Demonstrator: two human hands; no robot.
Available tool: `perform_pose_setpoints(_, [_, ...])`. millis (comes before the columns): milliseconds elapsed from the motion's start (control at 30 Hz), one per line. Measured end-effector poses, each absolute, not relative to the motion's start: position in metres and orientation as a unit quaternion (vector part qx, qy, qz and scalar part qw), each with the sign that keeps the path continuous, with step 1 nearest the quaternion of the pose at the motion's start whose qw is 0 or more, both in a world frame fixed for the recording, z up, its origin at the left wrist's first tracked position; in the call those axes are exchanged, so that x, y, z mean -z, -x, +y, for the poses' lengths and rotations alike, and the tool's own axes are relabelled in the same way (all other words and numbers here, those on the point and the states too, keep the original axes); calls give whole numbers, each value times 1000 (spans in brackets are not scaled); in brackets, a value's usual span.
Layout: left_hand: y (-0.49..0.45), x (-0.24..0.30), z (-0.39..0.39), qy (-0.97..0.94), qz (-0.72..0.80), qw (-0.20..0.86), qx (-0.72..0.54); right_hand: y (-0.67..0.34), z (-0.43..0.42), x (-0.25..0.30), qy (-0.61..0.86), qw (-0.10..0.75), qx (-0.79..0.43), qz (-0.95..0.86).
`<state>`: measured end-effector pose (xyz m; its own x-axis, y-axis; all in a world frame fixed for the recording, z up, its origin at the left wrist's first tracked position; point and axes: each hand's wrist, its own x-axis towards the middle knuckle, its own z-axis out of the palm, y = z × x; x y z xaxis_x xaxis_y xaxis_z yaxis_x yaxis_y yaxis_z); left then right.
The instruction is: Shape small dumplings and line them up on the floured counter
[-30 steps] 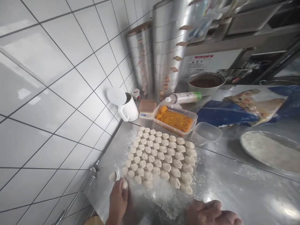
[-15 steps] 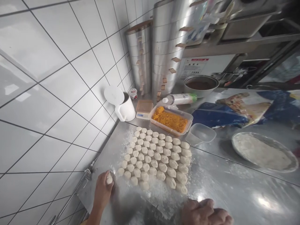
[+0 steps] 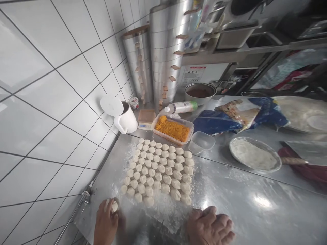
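Tub (image 3: 189,128) w/ orange filling (image 3: 172,128); pan (image 3: 277,164) w/ flour (image 3: 251,158).

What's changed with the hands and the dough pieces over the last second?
The left hand has picked up a dough piece from the near-left end of the rows and drawn it back toward the counter edge. The right hand stayed resting on the floured counter. The rows of dough pieces and the orange filling tub are unchanged.

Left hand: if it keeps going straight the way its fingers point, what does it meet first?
Likely the near-left corner of the dough pieces, rows on the floured steel counter. The left hand holds one dough piece and points up-right toward them. Depth is uncertain.
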<state>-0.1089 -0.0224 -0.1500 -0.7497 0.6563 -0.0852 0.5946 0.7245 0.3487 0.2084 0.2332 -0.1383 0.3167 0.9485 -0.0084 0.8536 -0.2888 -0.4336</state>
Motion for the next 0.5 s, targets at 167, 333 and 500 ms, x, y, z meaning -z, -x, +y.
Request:
perform_pose_setpoints(167, [106,147,-10,-308,921,117,-207,-214,233,145,786,168,-139,-579])
perform_pose_setpoints(333, [103,145,-7,-234,925,125,-273,-217,236,148,795,154,-124,-574])
perform_pose_setpoints(500, [86,147,-1,-73,915,147,-369,-212,238,135,792,172,-126,-572])
